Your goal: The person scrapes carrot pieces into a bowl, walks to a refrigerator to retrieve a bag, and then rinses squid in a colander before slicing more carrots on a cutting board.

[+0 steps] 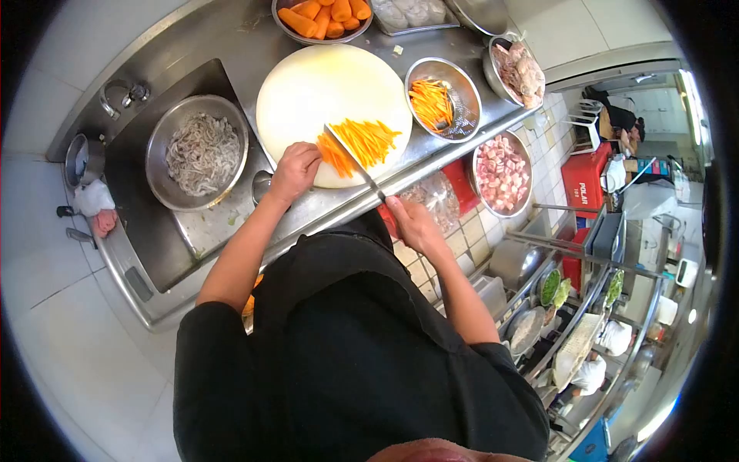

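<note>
A round white cutting board [308, 88] lies on the steel counter. On its lower right part are orange carrot strips [368, 141] and carrot slices [335, 156]. The knife [356, 159] lies across the carrot, its blade between the strips and the slices. My right hand [413, 223] is closed round the knife's handle at the board's near edge. With bent fingers, my left hand [297, 171] presses on the slices from the left. Right of the board, a steel bowl [466, 85] holds more carrot strips and a perforated metal piece.
A bowl of whole carrots [304, 38] stands behind the board. In the sink [206, 85] at left is a bowl of pale strips [162, 165]. Cubed meat fills a bowl [526, 165] below the counter's right edge. People and shelves [570, 250] are farther right.
</note>
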Demonstrator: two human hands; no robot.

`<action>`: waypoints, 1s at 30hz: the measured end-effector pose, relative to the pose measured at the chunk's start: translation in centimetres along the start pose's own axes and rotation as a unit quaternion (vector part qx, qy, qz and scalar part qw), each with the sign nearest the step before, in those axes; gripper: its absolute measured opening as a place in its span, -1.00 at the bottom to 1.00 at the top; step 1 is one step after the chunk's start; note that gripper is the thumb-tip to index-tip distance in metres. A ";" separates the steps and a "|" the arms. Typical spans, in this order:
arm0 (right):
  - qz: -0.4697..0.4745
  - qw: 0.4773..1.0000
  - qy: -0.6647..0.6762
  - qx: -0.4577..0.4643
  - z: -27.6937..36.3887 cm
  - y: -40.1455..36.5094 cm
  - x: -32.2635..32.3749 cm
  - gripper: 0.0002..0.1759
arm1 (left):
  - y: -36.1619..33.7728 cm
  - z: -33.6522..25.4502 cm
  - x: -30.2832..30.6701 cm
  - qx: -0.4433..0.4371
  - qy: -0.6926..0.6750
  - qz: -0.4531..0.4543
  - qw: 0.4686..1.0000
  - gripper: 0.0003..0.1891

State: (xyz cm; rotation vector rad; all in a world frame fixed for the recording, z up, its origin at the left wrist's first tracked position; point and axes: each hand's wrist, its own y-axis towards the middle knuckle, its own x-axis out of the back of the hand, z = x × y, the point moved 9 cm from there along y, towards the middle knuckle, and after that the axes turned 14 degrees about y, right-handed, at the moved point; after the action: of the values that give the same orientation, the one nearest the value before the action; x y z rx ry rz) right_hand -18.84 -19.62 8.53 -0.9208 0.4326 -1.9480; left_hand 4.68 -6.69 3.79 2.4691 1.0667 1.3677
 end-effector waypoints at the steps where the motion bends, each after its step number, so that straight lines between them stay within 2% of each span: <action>1: -0.041 0.996 -0.005 0.085 1.2 -0.4 0.5 -0.34 | 0.0 0.6 1.0 0.027 -0.026 -0.031 0.999 -0.86; 2: -0.083 0.982 -0.009 0.167 2.5 -0.8 0.9 -0.36 | -0.2 1.2 2.0 0.053 -0.051 -0.060 0.995 -0.86; 3: -0.099 0.983 -0.056 0.145 1.9 -2.5 3.1 -0.37 | -0.6 -1.4 1.9 0.069 -0.039 -0.081 0.994 -0.85; 5: -0.133 0.976 -0.121 0.123 3.1 -3.3 4.2 -0.38 | 0.1 -2.9 5.4 0.076 0.013 -0.123 0.989 -0.83; 6: -0.143 0.972 -0.141 0.121 2.9 -3.0 4.5 -0.35 | 0.6 -3.6 6.0 0.077 0.013 -0.105 0.991 -0.76; 9: -0.170 0.969 -0.130 0.128 1.9 -2.9 6.0 -0.32 | 2.3 -8.0 5.4 -0.009 0.022 -0.082 0.996 -0.64; 14: -0.203 0.958 -0.145 0.139 0.5 -2.0 9.8 -0.31 | 6.1 -16.1 -1.5 -0.199 0.143 0.112 0.963 -0.37; 18: -0.246 0.938 -0.181 0.162 -1.4 -0.9 14.0 -0.31 | 8.5 -18.6 -7.8 -0.272 0.210 0.205 0.916 -0.22; 23: -0.266 0.929 -0.196 0.169 -2.9 0.6 19.4 -0.30 | 13.3 -20.5 -15.9 -0.296 0.237 0.275 0.884 -0.10; 25: -0.255 0.933 -0.199 0.160 -3.6 1.9 21.1 -0.30 | 15.4 -20.2 -19.2 -0.282 0.243 0.307 0.876 -0.07; 30: -0.223 0.944 -0.204 0.136 -5.0 3.2 24.1 -0.32 | 18.9 -18.5 -27.3 -0.207 0.248 0.467 0.823 -0.02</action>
State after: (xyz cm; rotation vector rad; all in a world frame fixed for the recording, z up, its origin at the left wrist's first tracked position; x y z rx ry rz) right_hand -28.11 -42.08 13.57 -1.2767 -0.3064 -2.0684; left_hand -9.29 -42.06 3.56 2.3576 -0.5591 2.2389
